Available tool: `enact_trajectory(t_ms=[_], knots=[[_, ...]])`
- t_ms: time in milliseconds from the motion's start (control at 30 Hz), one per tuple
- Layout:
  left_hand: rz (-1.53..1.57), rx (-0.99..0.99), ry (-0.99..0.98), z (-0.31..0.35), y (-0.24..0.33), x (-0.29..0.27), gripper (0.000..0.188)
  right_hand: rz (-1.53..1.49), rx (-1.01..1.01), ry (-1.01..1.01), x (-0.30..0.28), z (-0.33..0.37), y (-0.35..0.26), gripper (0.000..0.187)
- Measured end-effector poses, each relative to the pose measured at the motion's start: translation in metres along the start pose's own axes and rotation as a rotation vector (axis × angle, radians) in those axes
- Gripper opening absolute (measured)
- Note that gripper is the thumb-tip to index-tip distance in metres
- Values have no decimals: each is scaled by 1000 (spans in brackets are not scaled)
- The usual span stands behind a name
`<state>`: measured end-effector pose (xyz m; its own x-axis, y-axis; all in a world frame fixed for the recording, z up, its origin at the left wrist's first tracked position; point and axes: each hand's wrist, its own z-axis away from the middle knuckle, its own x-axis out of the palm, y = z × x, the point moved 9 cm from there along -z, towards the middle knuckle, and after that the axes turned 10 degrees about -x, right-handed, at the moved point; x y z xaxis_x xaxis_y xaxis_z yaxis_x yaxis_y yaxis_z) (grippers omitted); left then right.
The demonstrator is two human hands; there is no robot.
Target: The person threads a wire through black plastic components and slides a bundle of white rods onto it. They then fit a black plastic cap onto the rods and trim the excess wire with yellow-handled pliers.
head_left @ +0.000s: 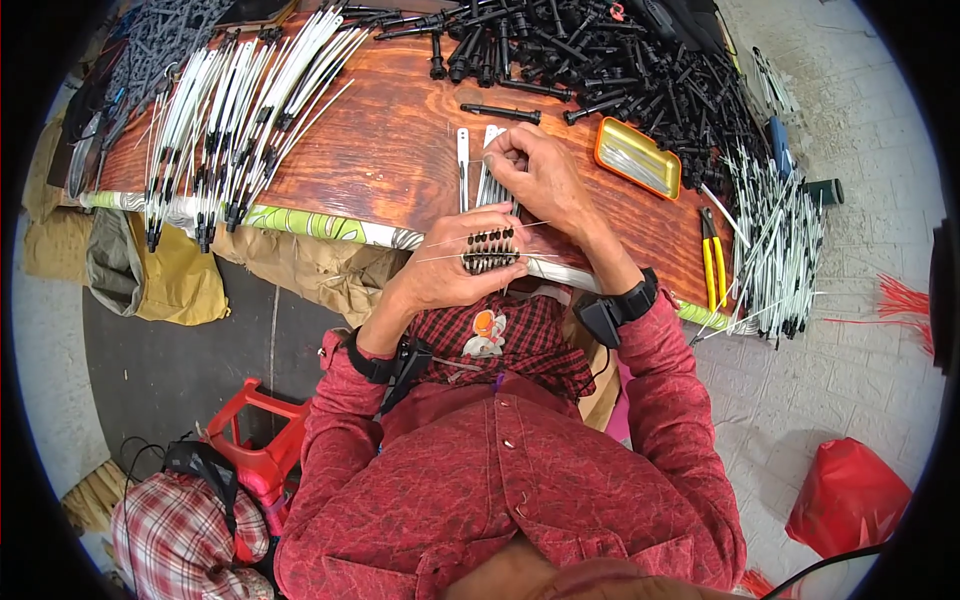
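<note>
At the table's front edge, my left hand [455,265] is wrapped round a bundle of slim white strips with black ends [490,250]. The black ends face me in rows, and a few thin pale wires stick out sideways from them. Flat white tips with small holes [463,145] show on the far side of that hand. Just beyond and to the right, my right hand [543,178] is closed in a pinch close to these tips. Whatever its thumb and forefinger hold is too small to make out.
Similar white strips [250,110] lie in fans at the left. Black plastic rods [590,50] are heaped at the back. To the right are an orange-rimmed tin [640,158], yellow-handled pliers [713,260] and another strip pile [785,245]. A red stool [262,425] stands below left.
</note>
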<state>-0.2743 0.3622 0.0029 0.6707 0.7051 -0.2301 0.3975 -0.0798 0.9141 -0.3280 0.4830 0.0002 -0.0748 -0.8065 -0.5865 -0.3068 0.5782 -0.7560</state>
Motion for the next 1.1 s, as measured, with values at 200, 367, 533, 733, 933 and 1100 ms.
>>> enact_trajectory(t_ms=[200, 367, 533, 733, 933, 1100], knots=[[47, -16, -10, 1, 0, 0, 15, -7, -5, -10, 0, -1, -1, 17], [77, -65, -37, -2, 1, 0, 9, -16, -11, -29, 2, -1, 1, 18], [102, -71, -50, -2, 2, 0, 9, -35, -15, -56, 4, -3, 3, 19], [131, -64, -61, 0, -3, -1, 8, -64, -2, -75, 5, -4, 5, 20], [100, -27, -88, -2, 2, -2, 8, 44, -61, -68, 7, -7, -5, 18], [197, -111, -151, -4, -7, 0, 8, 166, -192, -89, 12, -13, -8, 16]])
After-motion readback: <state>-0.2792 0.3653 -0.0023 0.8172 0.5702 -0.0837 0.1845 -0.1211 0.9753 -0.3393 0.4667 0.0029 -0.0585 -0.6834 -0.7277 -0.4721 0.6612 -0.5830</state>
